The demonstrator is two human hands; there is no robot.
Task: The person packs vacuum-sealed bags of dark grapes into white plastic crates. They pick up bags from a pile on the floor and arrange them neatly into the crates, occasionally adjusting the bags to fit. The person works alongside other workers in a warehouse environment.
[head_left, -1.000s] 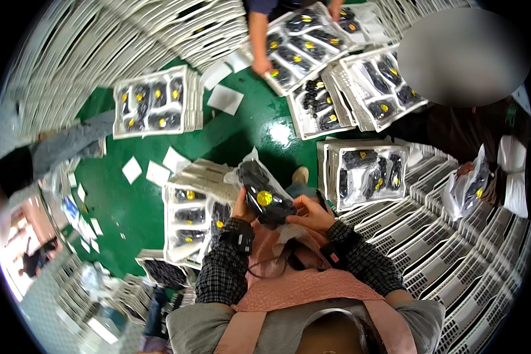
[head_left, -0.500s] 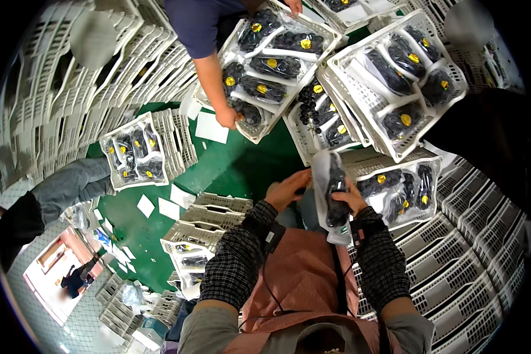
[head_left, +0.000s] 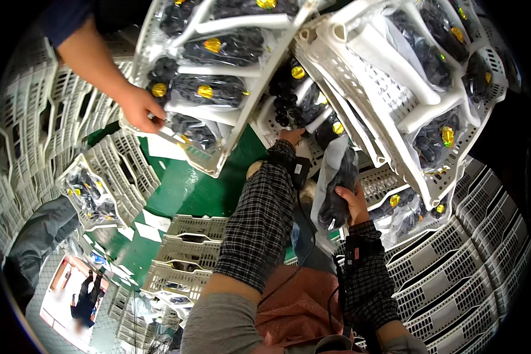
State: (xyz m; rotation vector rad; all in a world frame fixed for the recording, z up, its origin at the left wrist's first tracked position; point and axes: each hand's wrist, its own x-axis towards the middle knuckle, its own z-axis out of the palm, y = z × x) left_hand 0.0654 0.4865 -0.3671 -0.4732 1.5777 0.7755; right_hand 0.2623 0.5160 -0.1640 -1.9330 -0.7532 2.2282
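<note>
Bagged grapes (head_left: 336, 189): dark bunch in a clear plastic bag, upright just below the stacked white crates, above the green floor.
Right hand (head_left: 355, 203): fingers closed around the lower right side of the bag, gripping it.
Left hand (head_left: 291, 137): reaches up to the crate of bagged grapes (head_left: 289, 94); whether its fingers are closed cannot be told.
Co-worker's hand (head_left: 138, 109): grips the edge of a tilted white crate (head_left: 218, 106) filled with bagged grapes.
Empty crates (head_left: 189, 248): stacked on the floor, lower left.
</note>
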